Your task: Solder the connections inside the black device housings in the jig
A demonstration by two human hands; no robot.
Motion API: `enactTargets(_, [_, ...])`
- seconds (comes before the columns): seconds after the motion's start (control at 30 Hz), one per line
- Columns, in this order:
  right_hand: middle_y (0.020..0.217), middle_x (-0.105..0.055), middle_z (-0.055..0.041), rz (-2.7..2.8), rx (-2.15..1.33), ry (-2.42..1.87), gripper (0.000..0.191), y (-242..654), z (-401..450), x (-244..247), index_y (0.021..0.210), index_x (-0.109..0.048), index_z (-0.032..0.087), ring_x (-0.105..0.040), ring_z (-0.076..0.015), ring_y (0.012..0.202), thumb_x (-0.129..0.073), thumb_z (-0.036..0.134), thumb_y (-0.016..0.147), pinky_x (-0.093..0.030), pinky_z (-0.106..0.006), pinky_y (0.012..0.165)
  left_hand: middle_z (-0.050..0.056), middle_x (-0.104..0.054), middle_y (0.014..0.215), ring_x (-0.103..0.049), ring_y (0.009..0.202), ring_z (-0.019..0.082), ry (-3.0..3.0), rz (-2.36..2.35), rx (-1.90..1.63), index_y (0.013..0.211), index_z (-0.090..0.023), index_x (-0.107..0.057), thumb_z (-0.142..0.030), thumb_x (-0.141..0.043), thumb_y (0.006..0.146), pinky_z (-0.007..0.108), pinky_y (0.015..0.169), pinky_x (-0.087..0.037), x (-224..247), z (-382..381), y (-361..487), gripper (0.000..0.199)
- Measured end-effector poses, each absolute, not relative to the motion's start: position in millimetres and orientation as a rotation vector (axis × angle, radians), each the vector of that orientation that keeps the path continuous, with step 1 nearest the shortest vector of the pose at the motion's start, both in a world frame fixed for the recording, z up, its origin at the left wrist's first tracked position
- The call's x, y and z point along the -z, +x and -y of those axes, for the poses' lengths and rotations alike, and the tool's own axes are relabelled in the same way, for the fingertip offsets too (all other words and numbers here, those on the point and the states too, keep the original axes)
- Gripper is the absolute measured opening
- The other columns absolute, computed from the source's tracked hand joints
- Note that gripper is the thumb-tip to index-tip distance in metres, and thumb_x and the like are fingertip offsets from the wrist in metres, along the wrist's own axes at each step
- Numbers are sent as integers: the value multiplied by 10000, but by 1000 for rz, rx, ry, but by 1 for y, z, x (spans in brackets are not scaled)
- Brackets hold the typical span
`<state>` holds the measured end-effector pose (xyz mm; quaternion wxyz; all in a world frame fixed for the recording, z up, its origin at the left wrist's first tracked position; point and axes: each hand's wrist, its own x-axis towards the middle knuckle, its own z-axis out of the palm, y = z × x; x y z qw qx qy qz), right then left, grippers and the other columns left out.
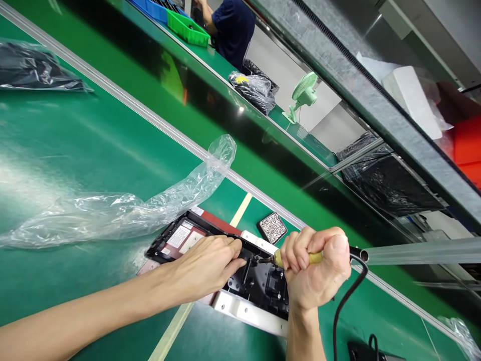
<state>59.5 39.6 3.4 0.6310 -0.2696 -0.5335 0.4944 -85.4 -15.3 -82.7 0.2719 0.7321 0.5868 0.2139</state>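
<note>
A black housing (259, 286) lies on the green table, set in a white fixture (250, 313). My right hand (315, 265) is wrapped round the yellowish handle of a corded tool (280, 258), whose metal tip points left into the housing. My left hand (212, 260) rests on the housing beside the tip, with thumb and fingertips drawn together; what they pinch, if anything, is too small to make out. Labels (178, 236) show inside the housing's left end. A small black box of speckled bits (273, 228) stands behind the fixture.
Clear plastic film (108, 215) stretches across the left of the table (93, 150). A bagged black item (33, 70) lies at far left. The tool's black cable (340, 306) hangs at right. Beyond the rail are a green fan (305, 93), a green bin (188, 29) and a person (233, 32).
</note>
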Motion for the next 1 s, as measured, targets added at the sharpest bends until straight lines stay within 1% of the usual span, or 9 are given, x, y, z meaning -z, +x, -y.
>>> enactTargets(0.67, [438,-341,91,1182,-1152,-637,353,61,-37,-2,660,-478,218,-268,-73,335,-508,350,986,-284,-189,309,16,-625,787,-619,727,229,1958,-1592,-509,773,-223,-419,-332,-458,1019,331,621,-270,83,14,-85,272])
enactTargets(1.0, [435,-338,91,1183,-1156,-638,349,61,-37,-2,659,-482,218,-264,-71,339,-518,352,979,-283,-188,316,20,-631,793,-618,727,223,1965,-1589,-523,779,-220,-436,-332,-456,1020,327,623,-272,83,14,-85,267])
